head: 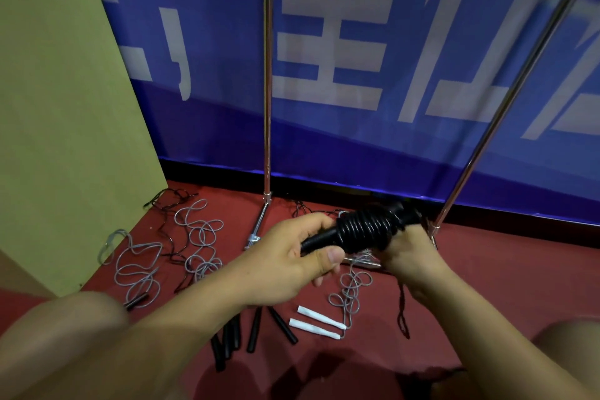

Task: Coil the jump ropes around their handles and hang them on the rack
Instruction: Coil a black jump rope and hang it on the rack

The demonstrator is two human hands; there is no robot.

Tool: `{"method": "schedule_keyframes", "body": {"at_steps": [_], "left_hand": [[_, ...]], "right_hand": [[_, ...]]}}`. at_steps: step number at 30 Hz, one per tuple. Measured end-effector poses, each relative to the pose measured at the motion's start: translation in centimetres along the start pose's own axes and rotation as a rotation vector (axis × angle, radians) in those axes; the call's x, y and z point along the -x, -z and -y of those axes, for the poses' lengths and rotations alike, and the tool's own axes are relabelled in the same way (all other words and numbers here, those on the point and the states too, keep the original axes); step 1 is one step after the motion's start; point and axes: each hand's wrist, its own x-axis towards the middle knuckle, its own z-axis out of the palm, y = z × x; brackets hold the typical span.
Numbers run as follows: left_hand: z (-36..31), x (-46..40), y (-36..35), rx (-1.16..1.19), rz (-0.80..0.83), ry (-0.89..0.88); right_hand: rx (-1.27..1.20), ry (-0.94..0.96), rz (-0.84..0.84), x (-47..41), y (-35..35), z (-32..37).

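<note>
A black jump rope (365, 230) is wound in tight turns around its black handles. My left hand (292, 256) grips the near end of the handles. My right hand (412, 256) holds the far end from below, fingers hidden behind the coil. A short dark tail of rope (403, 312) hangs down from my right hand. The metal rack's two uprights (267, 75) (519, 81) rise behind my hands, with feet on the red floor.
Loose grey ropes (198, 237) and thin black ropes lie tangled on the red floor at left. Several black handles (233, 334) and two white handles (316, 321) lie below my hands. A cardboard box (58, 107) stands left; a blue banner (357, 58) hangs behind.
</note>
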Motion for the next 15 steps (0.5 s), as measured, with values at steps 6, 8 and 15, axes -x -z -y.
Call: {"method": "schedule_keyframes", "body": {"at_steps": [6,8,15], "left_hand": [[1.0,-0.9,1.0,-0.001,-0.224,0.032],[1.4,-1.0,1.2,-0.036,-0.288,0.067],[2.2,-1.5,1.6,-0.224,-0.492,0.203]], "right_hand": [[0.159,0.102,0.147,2.1,-1.7,-0.3],[0.257,0.137,0.216,2.8,-2.0,-0.2],[0.282,0.155,0.335,3.3,-2.4,-0.6]]}}
